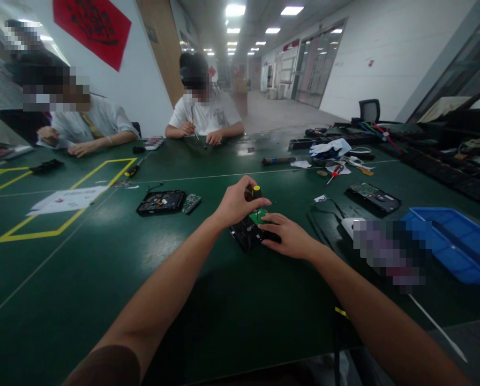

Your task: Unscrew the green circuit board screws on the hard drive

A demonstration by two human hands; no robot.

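We've got the near device (244, 234) ahead of us on the table (103, 289), board (259, 216) on it, upright driver (257, 192) over that. Left: loose board (192, 203) just beside the left device (160, 202); sheet (65, 201) further left, left screwdriver (134, 168) behind, to its right. Right: right device (373, 197), tray (457, 241) nearer us. Behind the right device, we log the right screwdriver (336, 171), near the cloth (330, 148). One person (205, 115) opposite, another person (103, 120) left.

On my feed, the black casing (245, 236) lies on the green table (240, 316), its green board (259, 216) exposed. The yellow-topped screwdriver (257, 192) stands roughly upright over it.
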